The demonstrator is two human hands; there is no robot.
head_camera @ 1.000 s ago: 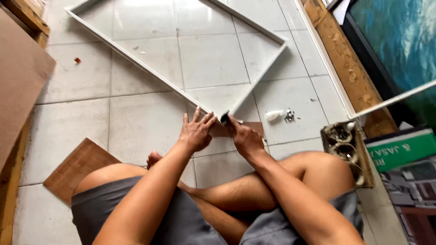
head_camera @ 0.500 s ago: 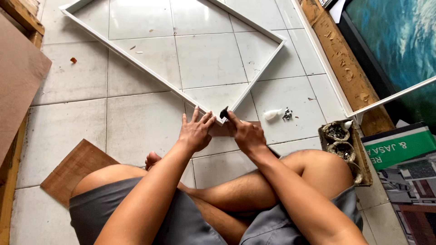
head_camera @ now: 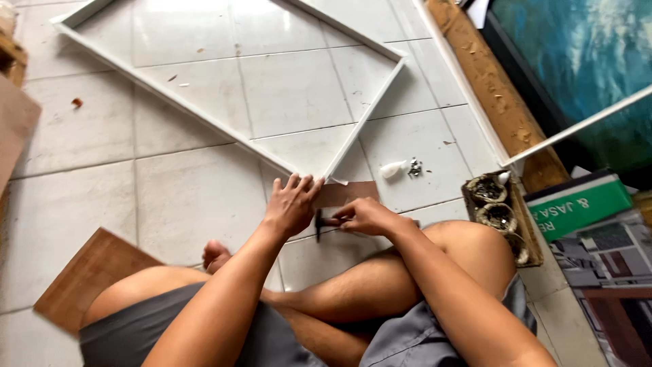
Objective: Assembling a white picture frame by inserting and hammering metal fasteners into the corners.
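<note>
A large white rectangular frame (head_camera: 204, 115) lies flat on the tiled floor, one corner pointing toward me. My left hand (head_camera: 291, 204) rests with fingers spread on that near corner, over a small brown wooden block (head_camera: 350, 193) under the frame. My right hand (head_camera: 367, 216) is closed around the handle of a small dark hammer (head_camera: 320, 222), its head just beside my left hand and below the corner. I sit cross-legged on the floor in grey shorts.
A small white bag and a few metal bits (head_camera: 401, 167) lie right of the corner. A wooden tray with round items (head_camera: 501, 216) sits by my right knee. A brown board (head_camera: 85, 275) lies left; a framed blue picture (head_camera: 577, 61) and printed papers (head_camera: 584, 211) stand right.
The view has shifted downward. My right hand has dropped from the frame corner toward my knee with the hammer; my left hand stays on the corner.
</note>
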